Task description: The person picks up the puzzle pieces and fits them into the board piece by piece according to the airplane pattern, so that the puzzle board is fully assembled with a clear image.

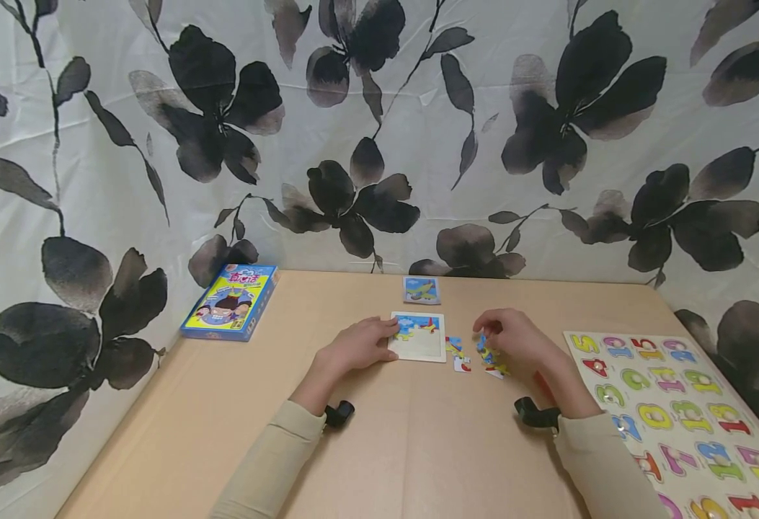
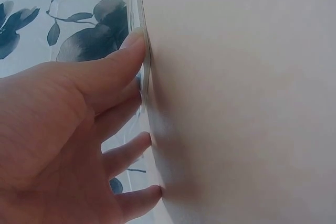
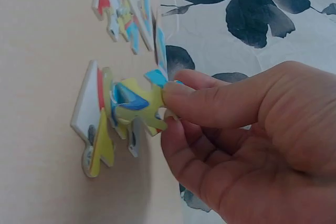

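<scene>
My left hand rests at the left edge of a white-framed jigsaw board, its thumb by the near left corner. In the left wrist view the thumb touches the board's thin edge and the lower fingertips meet the table. Part of the picture is filled at the board's top. My right hand is over a small pile of loose jigsaw pieces. Its thumb and fingers pinch a yellow and blue jigsaw piece at the pile. A few more pieces lie beside the board.
A small picture card lies behind the board. At the back left is a blue and yellow box. A large sheet of colourful numbers covers the right side of the table. A floral curtain hangs behind.
</scene>
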